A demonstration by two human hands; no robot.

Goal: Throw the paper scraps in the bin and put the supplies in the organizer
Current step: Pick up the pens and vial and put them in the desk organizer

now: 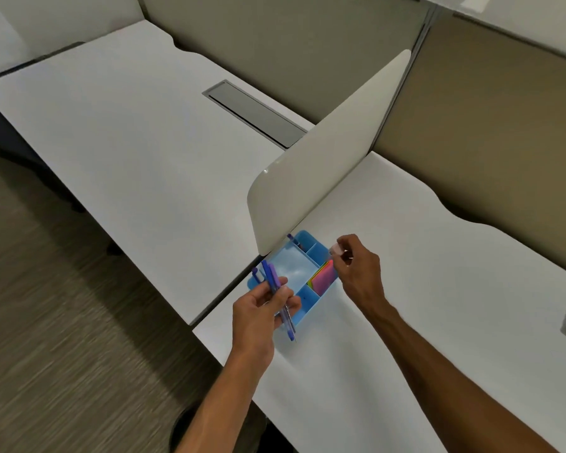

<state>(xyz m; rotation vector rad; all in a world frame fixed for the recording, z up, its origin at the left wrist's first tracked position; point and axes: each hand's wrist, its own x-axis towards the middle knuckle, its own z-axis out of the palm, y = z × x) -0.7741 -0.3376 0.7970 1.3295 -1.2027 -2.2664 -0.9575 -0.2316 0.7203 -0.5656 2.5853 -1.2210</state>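
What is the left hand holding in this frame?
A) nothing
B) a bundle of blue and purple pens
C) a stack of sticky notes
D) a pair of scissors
B: the left hand grips several blue and purple pens over the near end of the blue organizer.

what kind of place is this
Most likely an open-plan office: white desks split by a low divider panel, fabric cubicle walls behind, and a cable hatch set in the desktop.
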